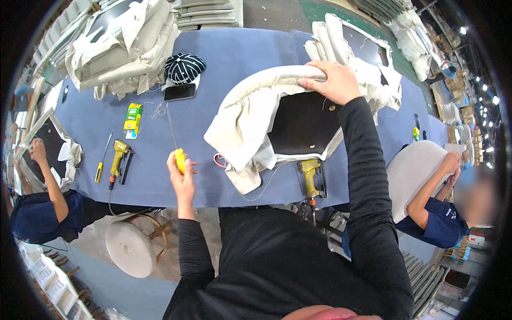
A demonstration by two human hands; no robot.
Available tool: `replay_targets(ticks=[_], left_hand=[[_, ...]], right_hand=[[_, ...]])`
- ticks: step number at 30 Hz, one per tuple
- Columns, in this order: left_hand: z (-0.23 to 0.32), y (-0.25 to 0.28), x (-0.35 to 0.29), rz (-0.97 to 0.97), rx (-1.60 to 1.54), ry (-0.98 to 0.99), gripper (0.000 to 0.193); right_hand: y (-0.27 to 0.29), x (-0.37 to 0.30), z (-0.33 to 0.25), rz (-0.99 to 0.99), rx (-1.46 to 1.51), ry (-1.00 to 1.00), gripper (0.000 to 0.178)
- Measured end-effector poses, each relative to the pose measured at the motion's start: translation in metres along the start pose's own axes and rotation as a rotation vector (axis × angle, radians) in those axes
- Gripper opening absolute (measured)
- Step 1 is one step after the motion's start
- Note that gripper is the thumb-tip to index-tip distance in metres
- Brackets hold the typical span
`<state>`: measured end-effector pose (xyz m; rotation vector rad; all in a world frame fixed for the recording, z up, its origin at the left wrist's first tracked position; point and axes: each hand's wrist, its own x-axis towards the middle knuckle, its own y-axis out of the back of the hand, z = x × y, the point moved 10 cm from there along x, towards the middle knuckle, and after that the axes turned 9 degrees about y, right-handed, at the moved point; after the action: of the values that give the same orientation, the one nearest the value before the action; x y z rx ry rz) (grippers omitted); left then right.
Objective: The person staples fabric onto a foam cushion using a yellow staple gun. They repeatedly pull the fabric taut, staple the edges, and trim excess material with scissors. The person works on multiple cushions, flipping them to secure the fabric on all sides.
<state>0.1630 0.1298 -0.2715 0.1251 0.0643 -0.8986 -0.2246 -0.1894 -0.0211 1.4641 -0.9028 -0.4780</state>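
My left hand (184,176) is closed round the yellow handle of a screwdriver (174,131), whose long thin shaft points away from me over the blue table. On the far edge of a cream upholstered chair panel (240,109) lies my right hand (335,82), fingers and thumb pressed on the padded rim. The panel's dark backing (304,122) shows in the middle, and loose fabric hangs from its near left side. A yellow staple gun (311,178) rests just in front of the panel, near the table edge.
To the left on the blue table (213,53) are a second staple gun (120,159), another screwdriver (103,157), a green-yellow box (133,120), a phone (180,92) and a cap (184,68). Stacked upholstered panels (128,48) stand beyond. People work at both sides; a stool (130,245) stands below.
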Motion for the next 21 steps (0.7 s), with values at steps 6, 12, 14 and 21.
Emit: replay_targets(ticks=[6, 12, 14, 21], left_hand=[[0.181, -0.152, -0.052, -0.346, 0.363, -0.616, 0.038], [0.182, -0.182, -0.045, -0.349, 0.44, -0.609, 0.045], [0.18, -0.181, -0.049, -0.322, 0.473, -0.613, 0.045], [0.19, -0.177, -0.064, -0.239, 0.508, -0.671, 0.043]], right_hand=[[-0.001, -0.005, 0.007, -0.049, 0.01, -0.02, 0.076], [0.002, -0.012, -0.003, -0.031, 0.011, -0.018, 0.065], [0.002, -0.015, -0.005, -0.015, 0.004, -0.031, 0.064], [0.005, -0.022, -0.007, 0.087, -0.052, -0.013, 0.063]])
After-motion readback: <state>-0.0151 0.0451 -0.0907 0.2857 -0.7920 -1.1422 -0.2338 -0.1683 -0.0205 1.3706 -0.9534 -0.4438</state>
